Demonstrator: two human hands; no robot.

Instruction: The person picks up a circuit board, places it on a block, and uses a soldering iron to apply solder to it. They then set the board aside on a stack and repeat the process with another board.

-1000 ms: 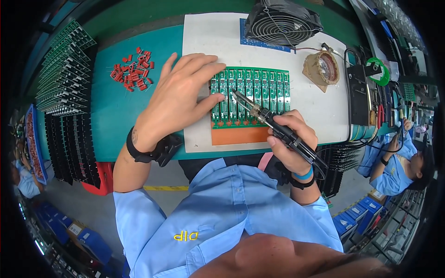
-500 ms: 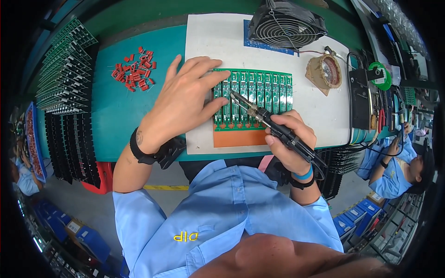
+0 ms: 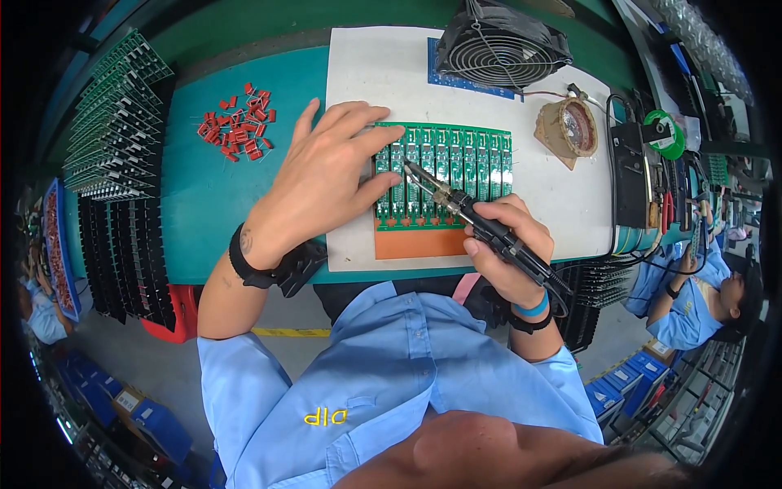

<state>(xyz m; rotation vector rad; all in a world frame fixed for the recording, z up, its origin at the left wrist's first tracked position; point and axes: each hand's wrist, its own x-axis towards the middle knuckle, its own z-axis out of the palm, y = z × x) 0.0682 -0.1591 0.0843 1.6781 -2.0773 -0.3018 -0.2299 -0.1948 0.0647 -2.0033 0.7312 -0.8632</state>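
Roomy white sheet (image 3: 562,208), left fingers (image 3: 381,138) splayed at board (image 3: 450,167) edge, right fingers (image 3: 521,218) round soldering iron (image 3: 463,204)

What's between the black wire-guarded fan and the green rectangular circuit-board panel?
Head view: the edge of a flat blue board beside the fan, then bare white sheet up to the panel.

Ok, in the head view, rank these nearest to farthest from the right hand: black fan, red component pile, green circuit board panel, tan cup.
1. Green circuit board panel: just ahead-left of the right hand.
2. Tan cup: ahead, slightly right.
3. Black fan: ahead, beyond the panel.
4. Red component pile: far left.
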